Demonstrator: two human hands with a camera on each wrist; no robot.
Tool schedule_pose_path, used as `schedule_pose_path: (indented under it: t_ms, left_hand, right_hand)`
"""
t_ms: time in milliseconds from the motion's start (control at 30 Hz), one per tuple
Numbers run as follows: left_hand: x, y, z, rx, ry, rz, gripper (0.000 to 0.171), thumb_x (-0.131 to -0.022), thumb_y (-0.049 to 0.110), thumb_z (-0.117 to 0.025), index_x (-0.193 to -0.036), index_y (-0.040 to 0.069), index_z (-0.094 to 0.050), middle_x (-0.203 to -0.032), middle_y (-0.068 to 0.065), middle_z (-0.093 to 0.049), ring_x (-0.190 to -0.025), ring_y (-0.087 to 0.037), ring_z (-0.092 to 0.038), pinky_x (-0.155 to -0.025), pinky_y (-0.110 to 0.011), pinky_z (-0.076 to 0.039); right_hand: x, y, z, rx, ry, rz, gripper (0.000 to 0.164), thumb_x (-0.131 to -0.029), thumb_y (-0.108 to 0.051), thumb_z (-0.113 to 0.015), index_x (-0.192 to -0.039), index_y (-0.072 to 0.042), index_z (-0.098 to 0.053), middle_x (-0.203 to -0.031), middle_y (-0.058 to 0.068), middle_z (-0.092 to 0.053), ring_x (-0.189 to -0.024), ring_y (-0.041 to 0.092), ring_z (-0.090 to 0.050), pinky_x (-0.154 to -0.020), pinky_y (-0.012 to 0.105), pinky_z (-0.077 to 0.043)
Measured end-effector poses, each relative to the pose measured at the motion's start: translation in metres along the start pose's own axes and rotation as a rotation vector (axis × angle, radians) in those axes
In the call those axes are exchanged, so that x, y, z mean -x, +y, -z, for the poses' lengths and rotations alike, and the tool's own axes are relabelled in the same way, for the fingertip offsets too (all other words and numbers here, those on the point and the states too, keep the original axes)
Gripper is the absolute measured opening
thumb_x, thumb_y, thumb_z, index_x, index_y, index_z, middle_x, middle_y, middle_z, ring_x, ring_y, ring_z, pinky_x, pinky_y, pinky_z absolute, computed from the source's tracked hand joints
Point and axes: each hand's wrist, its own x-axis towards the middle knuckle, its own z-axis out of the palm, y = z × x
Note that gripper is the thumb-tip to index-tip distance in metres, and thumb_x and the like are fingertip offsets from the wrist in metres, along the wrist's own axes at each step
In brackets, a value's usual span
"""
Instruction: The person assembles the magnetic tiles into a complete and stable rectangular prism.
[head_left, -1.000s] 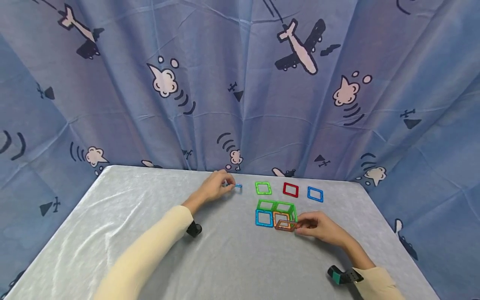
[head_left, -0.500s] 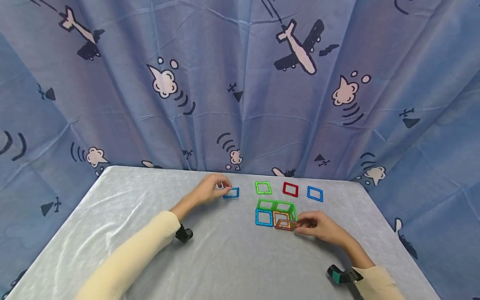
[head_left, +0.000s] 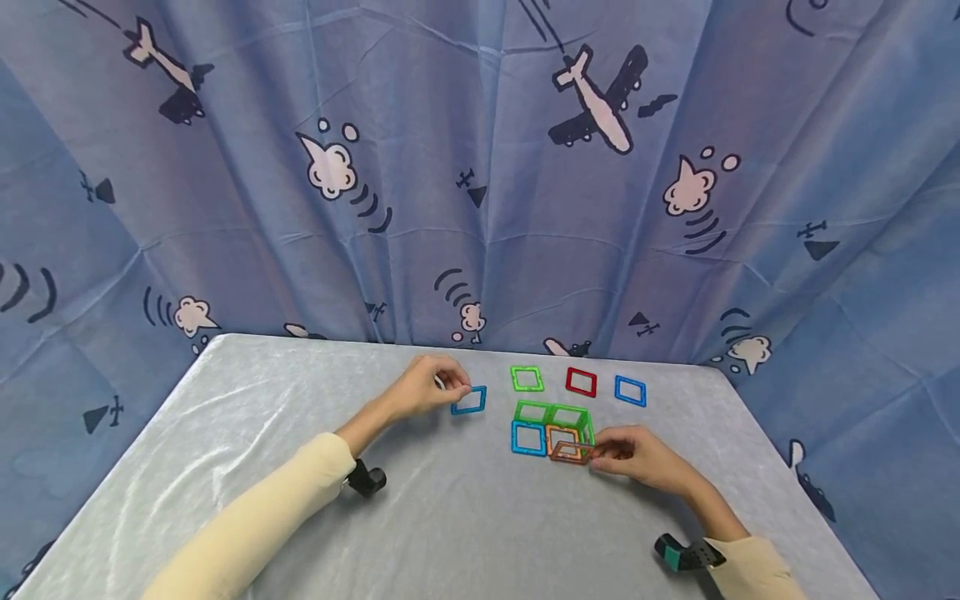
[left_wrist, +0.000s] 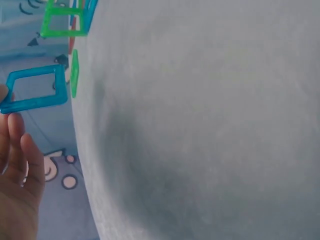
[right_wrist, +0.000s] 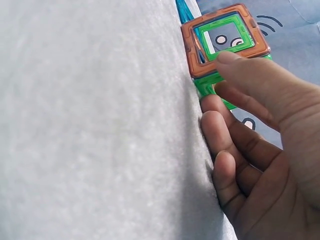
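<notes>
In the head view my left hand pinches one corner of a blue square magnetic tile; the tile is held up, tilted, in the left wrist view. To its right stands a joined group of magnetic tiles, with green tiles at the back, a blue one at the front left and an orange one beside it. At the group's right end my right hand grips a brownish-orange tile, the thumb on its face and the fingers behind, against green tile edges.
Behind the joined group, a green tile, a red tile and a dark blue tile lie flat in a row. The table wears a pale grey cloth. A printed blue curtain hangs along its back edge.
My left hand has drawn the blue tile from the back of the table towards me, and the tile now shows its open face. The right hand keeps its place on the joined tiles.
</notes>
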Motion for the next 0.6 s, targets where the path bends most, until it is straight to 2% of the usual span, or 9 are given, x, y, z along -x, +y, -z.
schedule_pose_path:
  t_ms: [367,600]
  left_hand:
    - [0.006,0.016,-0.008,0.043,-0.069,-0.064,0.005,-0.089,0.004,-0.078,-0.089,0.009,-0.077,-0.081,0.007,-0.067,-0.073,-0.010,-0.062,-0.063,-0.028,-0.055]
    - [0.008,0.023,-0.021,0.052,-0.124,-0.065,0.005,-0.090,0.006,-0.077,-0.090,0.011,-0.077,-0.083,0.009,-0.064,-0.075,-0.008,-0.061,-0.064,-0.026,-0.054]
  right_hand:
    - [0.000,0.000,-0.002,0.013,0.002,-0.026,0.017,-0.093,-0.005,-0.075,-0.108,0.001,-0.072,-0.093,0.011,-0.070,-0.075,0.012,-0.062,-0.063,0.025,-0.051]
    - [0.001,-0.001,-0.002,0.001,0.007,-0.022,0.018,-0.092,-0.002,-0.075,-0.109,0.004,-0.071,-0.093,0.012,-0.070,-0.076,0.014,-0.063,-0.063,0.025,-0.051]
